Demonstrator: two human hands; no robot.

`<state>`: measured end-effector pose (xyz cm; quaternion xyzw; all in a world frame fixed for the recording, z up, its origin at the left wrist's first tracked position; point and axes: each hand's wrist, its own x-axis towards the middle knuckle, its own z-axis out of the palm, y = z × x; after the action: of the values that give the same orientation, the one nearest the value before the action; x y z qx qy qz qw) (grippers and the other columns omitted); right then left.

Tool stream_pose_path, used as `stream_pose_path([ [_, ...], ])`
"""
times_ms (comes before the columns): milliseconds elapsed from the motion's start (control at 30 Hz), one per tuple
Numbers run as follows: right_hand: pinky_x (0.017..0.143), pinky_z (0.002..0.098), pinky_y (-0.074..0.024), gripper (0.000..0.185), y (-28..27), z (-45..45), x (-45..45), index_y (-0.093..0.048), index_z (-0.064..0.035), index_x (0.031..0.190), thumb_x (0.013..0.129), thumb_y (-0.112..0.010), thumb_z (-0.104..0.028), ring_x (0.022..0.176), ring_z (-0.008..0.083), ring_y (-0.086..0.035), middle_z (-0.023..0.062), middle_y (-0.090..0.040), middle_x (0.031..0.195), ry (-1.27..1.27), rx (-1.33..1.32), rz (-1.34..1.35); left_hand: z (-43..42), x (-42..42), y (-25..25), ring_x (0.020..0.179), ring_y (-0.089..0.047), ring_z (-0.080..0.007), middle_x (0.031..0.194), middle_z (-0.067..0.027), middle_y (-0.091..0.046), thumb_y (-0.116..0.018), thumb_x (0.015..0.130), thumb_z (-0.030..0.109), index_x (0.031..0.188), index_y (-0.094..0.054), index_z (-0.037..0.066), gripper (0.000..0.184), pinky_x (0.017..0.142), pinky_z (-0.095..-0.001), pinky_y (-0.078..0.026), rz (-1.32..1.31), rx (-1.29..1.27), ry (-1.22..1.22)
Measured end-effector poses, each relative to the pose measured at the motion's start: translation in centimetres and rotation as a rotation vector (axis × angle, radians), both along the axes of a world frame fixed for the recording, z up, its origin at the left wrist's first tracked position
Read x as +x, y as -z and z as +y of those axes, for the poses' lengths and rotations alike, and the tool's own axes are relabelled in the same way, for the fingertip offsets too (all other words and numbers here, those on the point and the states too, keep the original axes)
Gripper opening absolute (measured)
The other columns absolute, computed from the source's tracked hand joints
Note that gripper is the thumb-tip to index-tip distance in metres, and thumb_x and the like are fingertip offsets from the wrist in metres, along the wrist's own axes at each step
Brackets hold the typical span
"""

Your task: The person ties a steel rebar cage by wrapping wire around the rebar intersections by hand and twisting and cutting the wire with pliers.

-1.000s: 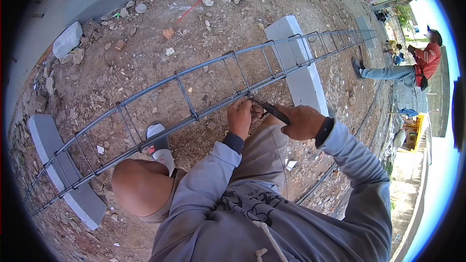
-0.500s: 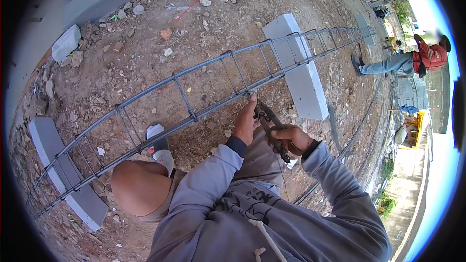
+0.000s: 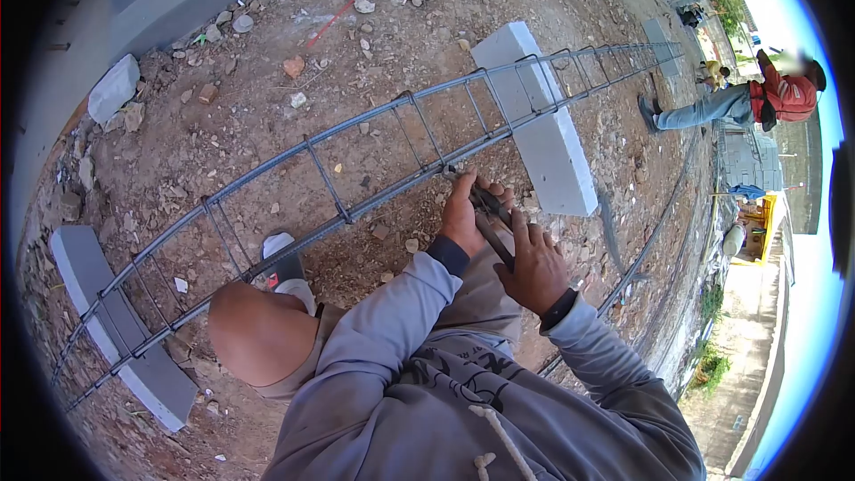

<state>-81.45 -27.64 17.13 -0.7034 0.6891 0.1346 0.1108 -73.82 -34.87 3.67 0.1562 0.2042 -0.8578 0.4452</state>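
A dark pair of pliers (image 3: pixel 495 239) is between my two hands, just below the rebar cage (image 3: pixel 374 199). My left hand (image 3: pixel 460 218) is closed around the jaw end, its thumb pointing at the lower bar. A small dark tip, perhaps tie wire, shows by that thumb; I cannot tell whether the fingers also pinch it. My right hand (image 3: pixel 538 269) has its thumb and fingers on the handle end, the fingers fairly straight. The cage has long bars joined by several rectangular stirrups (image 3: pixel 328 176).
Grey blocks prop up the cage: one near left (image 3: pixel 134 334), one at centre right (image 3: pixel 543 129), another farther off (image 3: pixel 661 46). Rubble and stones (image 3: pixel 294 66) litter the dirt. My bent knee (image 3: pixel 263 334) is beside the cage. A person in red (image 3: pixel 788 93) stands at right.
My right hand has shifted its grip on the pliers, with its fingers now straighter along the handles. My left hand's fingers now show over the jaw end. The view has shifted slightly.
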Motion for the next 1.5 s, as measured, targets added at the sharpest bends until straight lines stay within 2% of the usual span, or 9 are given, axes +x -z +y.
stream_pose_path([
  [100, 0.078, 0.0470, -0.0480, 0.061, 2.0, 0.2, -0.5, -0.042, 0.0022, 0.130, 0.071, -0.057, -0.004, 0.090, 0.0400, -0.059, 0.0229, -0.057, 0.098, -0.003, -0.175, 0.122, -0.3, -0.2, -0.5, 0.091, -0.062, -0.0286, 0.086, -0.0080, -0.060, -0.054, 0.093, 0.047, 0.087, -0.050, 0.012, 0.036, 0.084, -0.0460, -0.051, -0.072, 0.034, 0.030],
  [233, 0.068, 0.0446, -0.0500, 0.030, 0.1, -2.5, -2.2, -0.057, 0.0014, 0.101, 0.074, -0.061, -0.012, 0.078, 0.0376, -0.062, 0.0224, -0.061, 0.084, -0.005, -0.069, -0.004, -0.5, -0.6, -0.3, 0.094, -0.061, -0.0276, 0.088, -0.0074, -0.060, -0.049, 0.094, 0.051, 0.090, -0.049, 0.013, 0.039, 0.086, -0.0443, -0.050, -0.132, -0.043, 0.021],
  [333, 0.060, 0.0388, -0.0503, 0.022, -1.6, -6.1, -4.6, -0.061, 0.0018, 0.087, 0.079, -0.064, -0.018, 0.068, 0.0291, -0.065, 0.0189, -0.064, 0.077, 0.039, 0.408, -0.290, 0.0, 0.1, 0.1, 0.094, -0.062, -0.0255, 0.092, -0.0074, -0.062, -0.048, 0.094, 0.052, 0.097, -0.051, 0.013, 0.040, 0.087, -0.0428, -0.050, -0.137, -0.176, 0.042],
  [367, 0.051, 0.0333, -0.0480, 0.029, -1.2, -7.3, -6.1, -0.062, 0.0013, 0.079, 0.085, -0.064, -0.027, 0.055, 0.0206, -0.062, 0.0140, -0.064, 0.071, 0.391, 0.703, -0.609, 0.1, 0.1, 0.6, 0.094, -0.062, -0.0245, 0.094, -0.0075, -0.062, -0.048, 0.094, 0.053, 0.100, -0.052, 0.013, 0.040, 0.087, -0.0429, -0.049, -0.128, -0.215, 0.046],
  [567, 0.050, 0.0281, -0.0511, 0.039, -0.3, -9.6, -8.9, -0.063, 0.0034, 0.107, 0.091, -0.061, -0.032, 0.054, 0.0172, -0.062, 0.0091, -0.065, 0.074, 0.642, 1.059, -0.978, 0.4, 0.5, 1.4, 0.094, -0.063, -0.0220, 0.102, -0.0089, -0.063, -0.051, 0.093, 0.051, 0.116, -0.054, 0.014, 0.043, 0.088, -0.0446, -0.049, -0.113, -0.279, 0.065],
  [800, 0.067, 0.0390, -0.0538, 0.063, 1.1, -6.6, -6.6, -0.058, -0.0051, 0.117, 0.073, -0.077, -0.046, 0.076, 0.0326, -0.067, 0.0162, -0.066, 0.083, -0.005, 0.218, -0.287, 0.2, 0.2, 1.2, 0.094, -0.063, -0.0227, 0.102, -0.0089, -0.063, -0.050, 0.095, 0.047, 0.118, -0.052, 0.016, 0.039, 0.087, -0.0454, -0.051, -0.096, -0.191, 0.083],
  [967, 0.103, 0.0508, -0.0305, 0.085, 2.2, -3.1, -3.4, -0.033, -0.0015, 0.140, 0.071, -0.074, -0.030, 0.120, 0.0373, -0.044, 0.0190, -0.048, 0.128, -0.062, -0.163, 0.101, 0.0, -0.7, 0.9, 0.083, -0.061, -0.0184, 0.096, -0.0071, -0.062, -0.055, 0.090, 0.053, 0.121, -0.051, 0.013, 0.050, 0.077, -0.0366, -0.053, -0.189, -0.134, 0.046],
  [1133, 0.100, 0.0575, -0.0300, 0.071, 5.4, -2.6, -3.6, -0.033, -0.0011, 0.141, 0.078, -0.060, -0.016, 0.117, 0.0388, -0.045, 0.0196, -0.049, 0.123, -0.018, -0.399, 0.228, -0.6, -1.5, 0.8, 0.081, -0.061, -0.0175, 0.093, -0.0055, -0.062, -0.054, 0.091, 0.053, 0.105, -0.054, 0.011, 0.044, 0.076, -0.0339, -0.053, -0.242, -0.072, 0.042],
  [1500, 0.078, 0.0467, -0.0474, 0.026, 5.2, -6.6, -6.7, -0.055, -0.0022, 0.101, 0.077, -0.056, -0.012, 0.087, 0.0382, -0.060, 0.0214, -0.060, 0.092, -0.065, -0.120, 0.135, -0.4, -0.8, 1.5, 0.108, -0.057, -0.0188, 0.105, -0.0035, -0.061, -0.054, 0.092, 0.051, 0.121, -0.051, 0.014, 0.046, 0.095, -0.0416, -0.042, -0.424, -0.104, 0.170],
])
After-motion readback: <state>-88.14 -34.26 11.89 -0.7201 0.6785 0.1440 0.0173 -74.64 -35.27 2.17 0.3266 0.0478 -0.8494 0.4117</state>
